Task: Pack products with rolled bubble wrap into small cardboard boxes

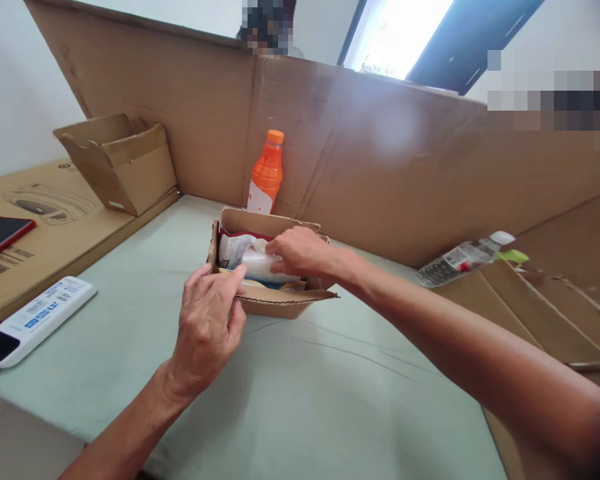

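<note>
A small open cardboard box [280, 309] stands on the pale green tabletop. Its near-left corner is between the fingers of my left hand [207, 327], thumb and fingertips at the rim. My right hand [300, 252] reaches down into the box from the right, fingers curled over a whitish, translucent roll-like item [260, 265]. Behind that item lies a white and red printed packet [235, 247]. Something blue and yellow shows low in the box, partly covered. The fingertips of my right hand are partly hidden.
An orange drink bottle [267, 173] stands behind the box against a tall cardboard wall [405, 167]. At left are an open carton [145, 163], a phone [5, 235] and a white device [50, 320]. A clear bottle [463, 260] leans at right by another carton [520, 307]. A person's head appears beyond the wall.
</note>
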A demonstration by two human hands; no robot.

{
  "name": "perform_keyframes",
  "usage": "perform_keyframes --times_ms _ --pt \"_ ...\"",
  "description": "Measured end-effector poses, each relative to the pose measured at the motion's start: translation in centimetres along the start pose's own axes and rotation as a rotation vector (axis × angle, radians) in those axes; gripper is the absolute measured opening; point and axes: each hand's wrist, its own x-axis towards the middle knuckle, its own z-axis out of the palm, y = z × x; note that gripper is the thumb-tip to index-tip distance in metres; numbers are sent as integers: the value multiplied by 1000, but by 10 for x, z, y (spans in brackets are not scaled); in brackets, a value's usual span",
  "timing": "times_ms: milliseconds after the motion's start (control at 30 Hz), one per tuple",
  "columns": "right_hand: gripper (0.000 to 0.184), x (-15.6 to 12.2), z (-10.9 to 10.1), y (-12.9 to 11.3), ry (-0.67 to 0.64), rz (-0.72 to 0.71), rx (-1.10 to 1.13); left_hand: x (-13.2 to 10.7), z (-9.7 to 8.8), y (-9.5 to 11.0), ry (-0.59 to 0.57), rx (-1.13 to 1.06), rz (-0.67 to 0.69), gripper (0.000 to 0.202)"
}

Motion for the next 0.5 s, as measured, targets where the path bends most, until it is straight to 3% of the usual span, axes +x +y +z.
perform_keyframes --times_ms 167,400,500 --pt "20 17 5 -14 -73 -99 -36 7 1 -5 5 -21 -10 57" --pt "26 27 10 -15 -128 -84 53 12 6 -9 20 -14 0 57" --pt "32 6 0 2 1 -68 179 10 2 -13 70 41 -13 59"
